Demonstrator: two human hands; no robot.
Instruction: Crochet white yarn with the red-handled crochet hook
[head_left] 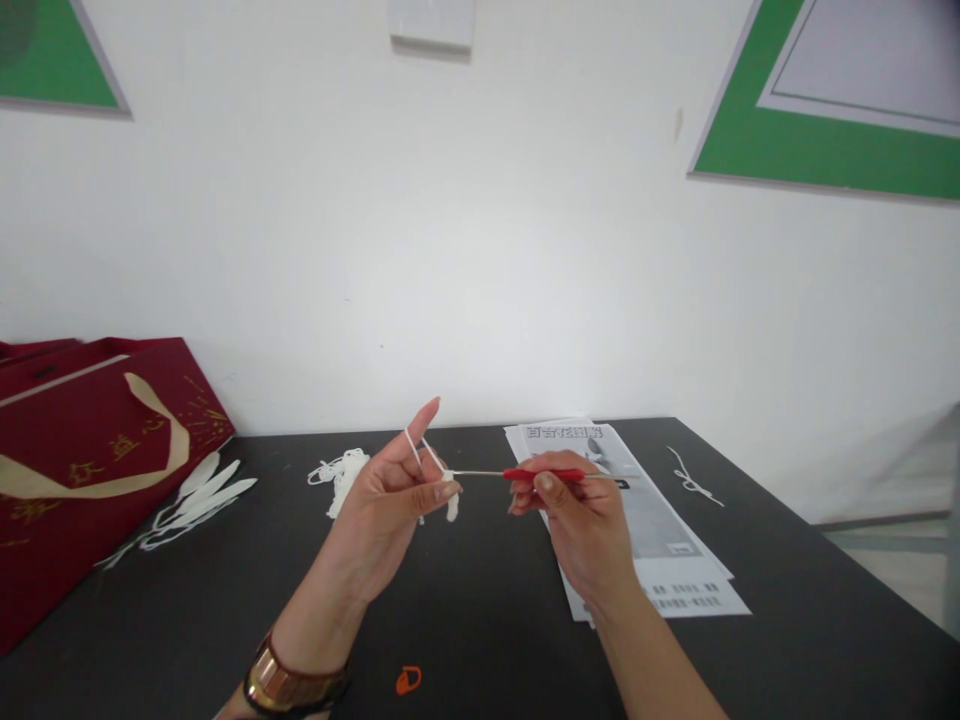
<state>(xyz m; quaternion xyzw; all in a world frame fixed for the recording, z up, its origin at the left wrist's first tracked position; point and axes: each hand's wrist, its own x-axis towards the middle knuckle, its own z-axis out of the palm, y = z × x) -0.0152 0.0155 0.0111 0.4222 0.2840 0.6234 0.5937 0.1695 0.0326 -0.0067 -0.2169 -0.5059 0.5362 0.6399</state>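
My left hand [397,500] is closed, pinching a small white crochet piece [452,503] between thumb and fingers. White yarn [411,446] runs from the piece up around the raised index finger. My right hand [581,520] grips a crochet hook [544,475] by its red handle. The hook's thin metal shaft points left, and its tip meets the top of the white piece by my left thumb. Exactly how the yarn loops on the tip is too small to make out. Behind my left wrist lies a loose heap of white yarn [341,478].
A dark red gift bag [97,480] stands at the left, with white crocheted leaf shapes [199,505] beside it. Printed sheets [660,540] lie under and beyond my right hand. A short knotted yarn piece [691,478] is farther right. An orange stitch marker [408,681] lies near the front.
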